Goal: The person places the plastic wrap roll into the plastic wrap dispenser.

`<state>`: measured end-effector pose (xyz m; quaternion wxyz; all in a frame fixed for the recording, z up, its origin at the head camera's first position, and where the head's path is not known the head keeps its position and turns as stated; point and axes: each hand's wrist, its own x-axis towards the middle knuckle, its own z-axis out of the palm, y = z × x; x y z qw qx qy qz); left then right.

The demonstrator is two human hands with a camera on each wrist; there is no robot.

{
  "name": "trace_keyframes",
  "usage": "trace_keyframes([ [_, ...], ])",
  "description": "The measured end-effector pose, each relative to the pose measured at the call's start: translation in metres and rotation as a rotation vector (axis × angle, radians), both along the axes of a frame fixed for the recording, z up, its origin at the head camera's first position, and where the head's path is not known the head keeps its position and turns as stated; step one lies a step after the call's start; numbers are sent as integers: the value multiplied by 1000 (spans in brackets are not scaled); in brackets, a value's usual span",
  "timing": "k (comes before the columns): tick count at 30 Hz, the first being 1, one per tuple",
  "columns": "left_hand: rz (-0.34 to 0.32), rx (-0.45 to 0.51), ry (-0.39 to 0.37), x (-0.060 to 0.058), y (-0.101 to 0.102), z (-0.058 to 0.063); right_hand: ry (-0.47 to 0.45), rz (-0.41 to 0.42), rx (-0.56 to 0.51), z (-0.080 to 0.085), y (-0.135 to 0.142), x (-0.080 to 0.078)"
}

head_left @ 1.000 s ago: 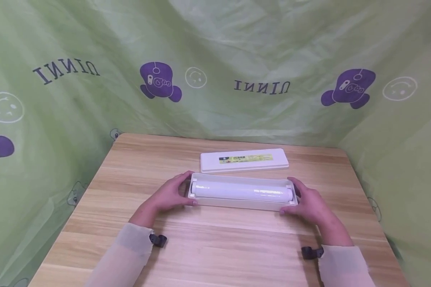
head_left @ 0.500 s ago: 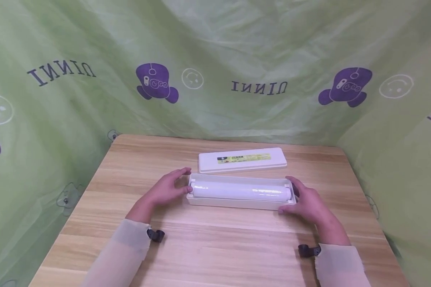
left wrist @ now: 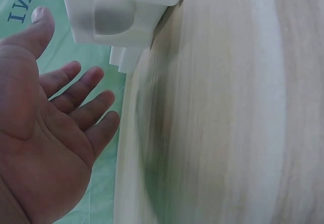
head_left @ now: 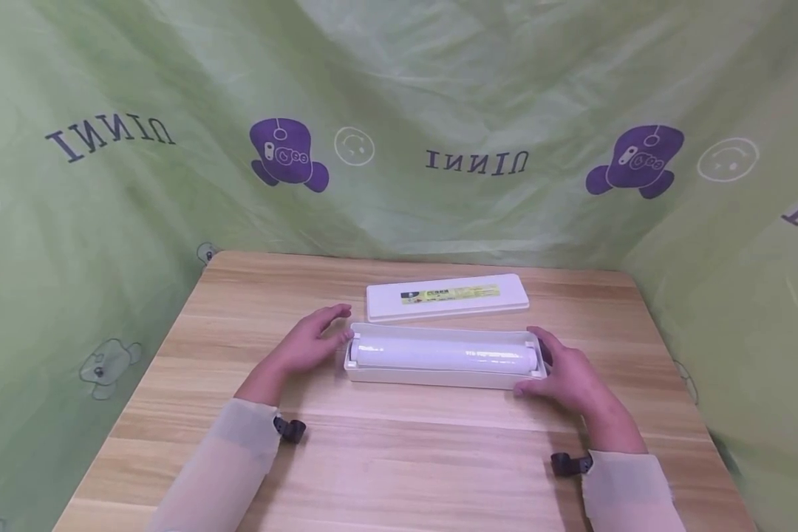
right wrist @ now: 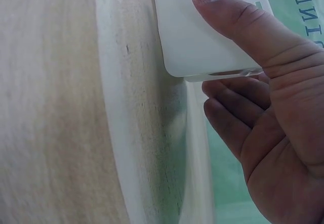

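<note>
A white plastic box [head_left: 432,377] without its lid stands on the table, and a shiny roll of plastic wrap [head_left: 442,353] lies lengthwise inside it. My right hand [head_left: 575,377] grips the box's right end, thumb on the front wall and fingers round the back. In the right wrist view that thumb lies flat on the white wall [right wrist: 212,47]. My left hand [head_left: 309,341] is just off the box's left end, fingers loosely spread. The left wrist view shows a gap between its fingers and the box end [left wrist: 114,16], which has a rounded recess.
Behind the box lies its white lid [head_left: 448,305], bearing a yellow-green label. The wooden table [head_left: 399,458] ends at the back near a green printed curtain [head_left: 399,214], which also hangs at both sides.
My left hand has let go of the box's left end and moved back and slightly left, lifting its thumb from the front. The right hand keeps its hold; the box stays in place.
</note>
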<state>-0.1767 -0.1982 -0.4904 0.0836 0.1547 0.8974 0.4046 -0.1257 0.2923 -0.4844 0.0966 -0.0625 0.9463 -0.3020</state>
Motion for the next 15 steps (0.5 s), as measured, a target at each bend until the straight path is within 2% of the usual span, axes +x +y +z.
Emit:
trace_keyframes([
  [6, 23, -7, 3, -7, 0, -3, 24, 8, -3, -1, 0, 0],
  [15, 43, -32, 34, -18, -3, -9, 3, -4, -4, -2, 1, 0],
])
